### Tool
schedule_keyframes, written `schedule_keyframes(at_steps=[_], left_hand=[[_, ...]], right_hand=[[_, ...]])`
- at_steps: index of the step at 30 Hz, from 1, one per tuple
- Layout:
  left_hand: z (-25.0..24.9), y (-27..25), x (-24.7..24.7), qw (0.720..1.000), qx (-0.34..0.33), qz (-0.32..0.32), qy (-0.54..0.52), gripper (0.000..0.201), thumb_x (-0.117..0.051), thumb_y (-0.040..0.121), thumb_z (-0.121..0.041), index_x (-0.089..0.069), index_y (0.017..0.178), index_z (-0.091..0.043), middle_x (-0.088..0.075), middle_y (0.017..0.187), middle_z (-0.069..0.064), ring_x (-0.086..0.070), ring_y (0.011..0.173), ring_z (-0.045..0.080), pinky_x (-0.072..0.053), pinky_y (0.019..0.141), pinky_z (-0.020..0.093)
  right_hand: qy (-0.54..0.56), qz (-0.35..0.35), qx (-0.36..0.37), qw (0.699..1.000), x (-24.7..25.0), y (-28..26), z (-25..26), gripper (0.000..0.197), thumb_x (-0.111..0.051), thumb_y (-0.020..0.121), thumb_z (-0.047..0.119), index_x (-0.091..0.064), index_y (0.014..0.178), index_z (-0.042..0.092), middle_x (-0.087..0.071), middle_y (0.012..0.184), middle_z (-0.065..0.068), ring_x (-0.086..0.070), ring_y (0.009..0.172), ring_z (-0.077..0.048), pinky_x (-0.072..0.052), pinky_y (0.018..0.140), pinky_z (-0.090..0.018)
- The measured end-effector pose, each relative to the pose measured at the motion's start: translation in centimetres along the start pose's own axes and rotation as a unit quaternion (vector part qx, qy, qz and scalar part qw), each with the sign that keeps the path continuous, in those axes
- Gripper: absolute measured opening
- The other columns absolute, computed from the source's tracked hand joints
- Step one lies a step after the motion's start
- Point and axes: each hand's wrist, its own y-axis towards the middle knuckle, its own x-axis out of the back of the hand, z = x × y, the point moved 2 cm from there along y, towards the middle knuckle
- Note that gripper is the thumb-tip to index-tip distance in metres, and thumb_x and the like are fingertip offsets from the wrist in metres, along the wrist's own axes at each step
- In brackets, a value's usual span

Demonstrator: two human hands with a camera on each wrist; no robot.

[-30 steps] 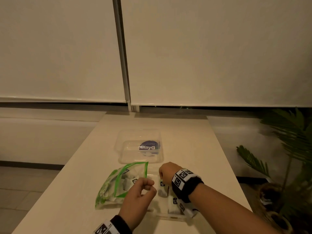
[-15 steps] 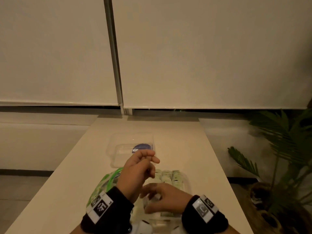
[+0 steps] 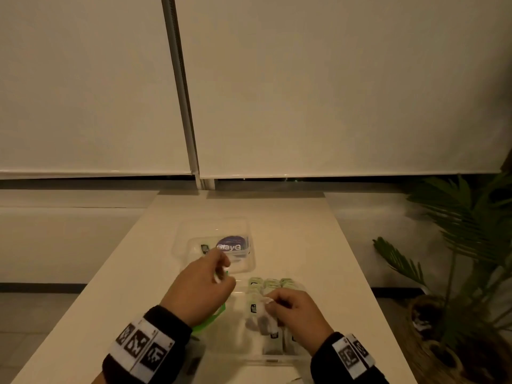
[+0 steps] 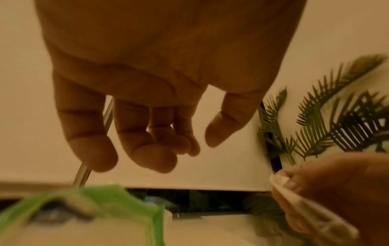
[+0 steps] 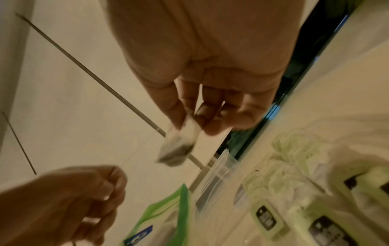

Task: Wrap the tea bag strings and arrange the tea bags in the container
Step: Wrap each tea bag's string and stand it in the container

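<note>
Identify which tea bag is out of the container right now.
The tea bag pinched by the right hand, hanging above the clear container; the others sit packed inside.

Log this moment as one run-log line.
step: wrapping string | right hand: pinches tea bag | left hand: pinches string | container: partly filled | pouch: beside it

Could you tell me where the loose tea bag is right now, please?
The small white paper tea bag hangs pinched in the right hand, above the clear plastic container of packed tea bags, right of the green-edged plastic pouch.
</note>
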Motion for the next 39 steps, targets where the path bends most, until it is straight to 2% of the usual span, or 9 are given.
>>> schedule_keyframes(at_steps=[4,7,11,15,19,23,28,34,39], left_hand=[[2.5,-1.2,-0.7,0.985,0.025,0.066,0.159,0.016,-0.047,0.081,-0.043,-0.048,0.077,-0.028,-0.056,0.078,-0.006,-0.056,0.074,0.014,-0.045,0.069,0.03],[2.8,-1.6,-1.4,0.995,-0.006,0.081,0.057,0.011,-0.054,0.078,-0.043,-0.058,0.074,-0.033,-0.054,0.091,-0.014,-0.057,0.085,0.003,-0.047,0.082,0.026],[0.6,-2.6,-2.3,0.981,-0.051,0.14,-0.127,0.025,-0.07,0.075,-0.009,-0.066,0.065,-0.031,-0.051,0.122,-0.024,-0.048,0.114,-0.01,-0.035,0.09,0.007],[1.1,-3.1,-4.1,0.951,-0.023,0.237,-0.198,0.005,-0.072,0.071,-0.032,-0.069,0.068,-0.03,-0.075,0.093,0.0,-0.068,0.091,0.011,-0.051,0.089,0.025],[3.2,-3.3,-6.5,0.919,0.074,0.251,-0.295,0.003,-0.07,0.072,-0.007,-0.071,0.07,-0.009,-0.074,0.081,0.014,-0.066,0.071,0.018,-0.054,0.073,0.031],[4.0,-3.4,-7.8,0.91,0.135,0.179,-0.35,0.004,-0.073,0.074,-0.001,-0.074,0.076,-0.005,-0.071,0.072,0.013,-0.059,0.061,0.011,-0.047,0.06,0.02],[4.2,-2.8,-8.5,0.895,0.165,0.087,-0.406,0.038,-0.076,0.065,-0.002,-0.067,0.102,-0.004,-0.058,0.065,0.014,-0.056,0.059,0.017,-0.045,0.057,0.023],[4.1,-1.6,-7.9,0.923,0.138,0.021,-0.359,0.012,-0.075,0.076,-0.001,-0.07,0.073,-0.011,-0.071,0.071,0.006,-0.063,0.071,0.015,-0.048,0.063,0.028],[3.6,-1.2,-7.5,0.952,0.068,-0.052,-0.294,0.024,-0.082,0.07,-0.007,-0.071,0.063,-0.028,-0.045,0.064,-0.003,-0.04,0.057,0.006,-0.036,0.06,0.022]], right_hand=[[-0.016,-0.092,0.0,0.996,1.9,0.1,-0.7,0.025,-0.064,0.086,0.005,-0.061,0.063,0.015,-0.052,0.059,0.009,-0.044,0.058,-0.008,-0.038,0.059,-0.017],[-0.06,-0.143,0.001,0.988,2.7,0.6,-1.4,0.027,-0.065,0.084,0.006,-0.053,0.061,0.014,-0.043,0.055,0.01,-0.036,0.057,-0.009,-0.034,0.056,-0.016],[-0.048,-0.166,0.003,0.985,2.9,1.1,-1.3,0.025,-0.069,0.085,0.01,-0.06,0.061,0.013,-0.05,0.052,0.011,-0.04,0.054,-0.005,-0.036,0.056,-0.015],[0.067,-0.144,-0.015,0.987,2.8,1.2,0.1,0.02,-0.065,0.089,0.01,-0.069,0.07,0.006,-0.053,0.057,0.006,-0.045,0.056,-0.009,-0.037,0.053,-0.025],[0.213,-0.058,-0.015,0.975,2.7,0.3,2.6,0.019,-0.063,0.091,0.007,-0.071,0.074,0.008,-0.057,0.064,0.0,-0.049,0.058,-0.009,-0.034,0.046,-0.024],[0.215,-0.004,0.027,0.976,2.7,-0.7,4.1,0.015,-0.064,0.089,0.003,-0.073,0.077,0.006,-0.059,0.072,-0.007,-0.049,0.061,-0.012,-0.036,0.049,-0.025],[0.175,0.041,0.07,0.981,2.5,-1.8,4.5,0.008,-0.073,0.073,0.017,-0.075,0.079,0.013,-0.068,0.08,-0.007,-0.05,0.06,-0.013,-0.041,0.054,-0.024],[0.133,-0.014,0.165,0.977,2.7,-2.5,4.4,0.013,-0.072,0.074,0.02,-0.075,0.078,0.007,-0.062,0.091,-0.007,-0.054,0.075,-0.01,-0.041,0.064,-0.017],[0.149,0.02,0.128,0.98,2.3,-3.0,4.5,0.018,-0.07,0.074,0.025,-0.074,0.08,0.009,-0.069,0.083,-0.011,-0.05,0.066,-0.014,-0.04,0.06,-0.025]])
